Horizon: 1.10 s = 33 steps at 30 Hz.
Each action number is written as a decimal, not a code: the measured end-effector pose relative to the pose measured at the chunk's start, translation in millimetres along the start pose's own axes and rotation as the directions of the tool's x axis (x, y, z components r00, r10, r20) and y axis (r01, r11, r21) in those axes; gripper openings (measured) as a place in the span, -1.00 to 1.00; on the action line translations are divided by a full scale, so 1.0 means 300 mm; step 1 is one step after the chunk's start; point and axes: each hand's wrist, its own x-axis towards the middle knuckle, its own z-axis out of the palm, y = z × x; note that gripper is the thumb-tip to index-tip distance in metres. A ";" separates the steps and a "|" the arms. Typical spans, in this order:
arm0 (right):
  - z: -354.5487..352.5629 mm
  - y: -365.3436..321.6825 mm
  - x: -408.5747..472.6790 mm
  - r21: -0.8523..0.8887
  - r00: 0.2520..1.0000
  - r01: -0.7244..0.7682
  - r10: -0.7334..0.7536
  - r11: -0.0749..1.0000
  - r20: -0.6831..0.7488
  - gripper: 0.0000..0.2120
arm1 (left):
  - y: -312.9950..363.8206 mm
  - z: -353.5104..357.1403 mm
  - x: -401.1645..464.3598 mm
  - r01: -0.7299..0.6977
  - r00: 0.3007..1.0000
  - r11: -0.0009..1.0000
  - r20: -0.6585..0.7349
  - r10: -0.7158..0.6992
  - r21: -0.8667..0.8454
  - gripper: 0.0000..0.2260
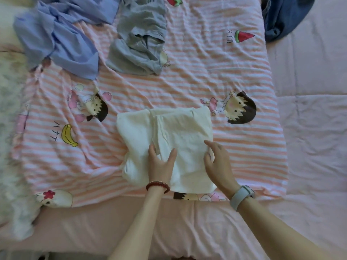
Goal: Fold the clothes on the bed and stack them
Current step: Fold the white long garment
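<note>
A white garment (pixel 174 128) lies folded into a rough rectangle on the pink striped blanket (pixel 225 72), near the bed's front edge. My left hand (pixel 161 164), with a red bracelet at the wrist, rests flat on its lower middle, fingers spread. To the right, my right hand (pixel 217 160), with a grey watch on the wrist, touches the garment's right edge with fingers apart. Unfolded clothes lie farther back: a crumpled blue shirt (pixel 60 36) at the upper left and a grey garment (pixel 139 42) in the upper middle.
A dark blue denim piece (pixel 281 17) lies at the upper right on the pale pink quilt (pixel 309 128). A white fluffy throw (pixel 11 147) runs along the left side. The pink sheet (pixel 93 226) covers the front edge.
</note>
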 end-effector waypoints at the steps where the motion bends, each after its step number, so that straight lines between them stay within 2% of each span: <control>1: 0.008 0.015 -0.003 -0.008 0.999 -0.010 0.010 1.000 0.042 -0.60 | 0.006 0.023 0.005 -0.013 1.000 0.998 -0.015 0.014 0.058 -0.28; 4: 0.033 0.034 -0.011 -0.031 0.989 -0.004 0.008 0.999 0.147 -0.56 | 0.037 0.073 0.041 0.056 0.993 0.992 -0.107 -0.044 0.113 -0.34; 5: 0.038 0.036 -0.011 -0.048 0.988 0.009 -0.002 0.999 0.153 -0.57 | 0.056 0.081 0.052 0.084 0.989 0.990 -0.130 -0.069 0.113 -0.44; 7: 0.040 0.039 -0.014 -0.102 0.991 0.044 -0.031 0.994 0.130 -0.59 | 0.074 0.081 0.076 0.076 0.983 0.993 -0.171 -0.061 0.085 -0.79; 10: 0.039 0.050 -0.029 -0.273 0.985 0.158 -0.131 0.949 0.113 -0.62 | 0.074 0.041 0.080 -0.110 0.975 0.993 -0.198 0.100 -0.042 -0.60; 13: 0.047 0.041 -0.045 -0.379 0.953 0.304 -0.284 0.874 0.109 -0.61 | 0.070 -0.052 0.062 -0.217 0.955 0.961 -0.243 0.173 -0.169 -0.64; 16: 0.084 0.021 -0.050 -0.375 0.898 0.438 -0.414 0.817 0.147 -0.67 | 0.032 -0.170 0.076 -0.188 0.935 0.951 -0.341 0.097 -0.247 -0.73; 19: 0.132 0.001 -0.049 -0.375 0.865 0.502 -0.449 0.779 0.225 -0.66 | -0.002 -0.266 0.114 -0.150 0.925 0.953 -0.378 0.041 -0.262 -0.93; 20: 0.148 -0.003 -0.049 -0.381 0.860 0.509 -0.449 0.772 0.240 -0.66 | -0.015 -0.284 0.128 -0.135 0.930 0.956 -0.367 0.030 -0.262 -0.92; 22: 0.169 -0.015 -0.047 -0.393 0.868 0.497 -0.438 0.774 0.235 -0.68 | -0.030 -0.299 0.146 -0.093 0.945 0.969 -0.328 0.013 -0.228 -0.75; 24: 0.175 -0.026 -0.045 -0.397 0.879 0.474 -0.448 0.786 0.162 -0.71 | -0.036 -0.300 0.154 -0.096 0.921 0.995 -0.381 0.078 -0.028 -0.61; 25: 0.174 -0.033 -0.040 -0.395 0.881 0.463 -0.462 0.793 0.104 -0.73 | -0.031 -0.297 0.152 -0.153 0.881 0.972 -0.421 0.215 0.177 -0.58; 26: 0.175 -0.038 -0.033 -0.397 0.876 0.458 -0.481 0.795 0.049 -0.74 | -0.024 -0.293 0.146 -0.237 0.819 0.885 -0.407 0.404 0.402 -0.57; 27: 0.176 -0.043 -0.023 -0.408 0.869 0.456 -0.495 0.791 0.012 -0.74 | -0.021 -0.275 0.138 -0.322 0.745 0.743 -0.326 0.581 0.587 -0.57; 28: 0.183 -0.046 -0.008 -0.430 0.863 0.456 -0.506 0.779 -0.002 -0.72 | -0.030 -0.245 0.134 -0.394 0.686 0.589 -0.200 0.699 0.705 -0.57; 29: 0.191 -0.046 0.006 -0.457 0.862 0.454 -0.506 0.765 0.011 -0.69 | -0.042 -0.205 0.126 -0.446 0.660 0.459 -0.063 0.748 0.768 -0.58; 30: 0.201 -0.045 0.022 -0.483 0.866 0.455 -0.499 0.748 0.042 -0.65 | -0.060 -0.163 0.122 -0.478 0.673 0.380 0.052 0.738 0.792 -0.57; 31: 0.213 -0.038 0.035 -0.502 0.872 0.455 -0.483 0.736 0.082 -0.61 | -0.078 -0.127 0.121 -0.483 0.713 0.340 0.136 0.688 0.807 -0.55; 33: 0.230 -0.007 0.046 -0.522 0.880 0.459 -0.450 0.719 0.153 -0.57 | -0.121 -0.092 0.147 -0.430 0.800 0.309 0.199 0.566 0.848 -0.49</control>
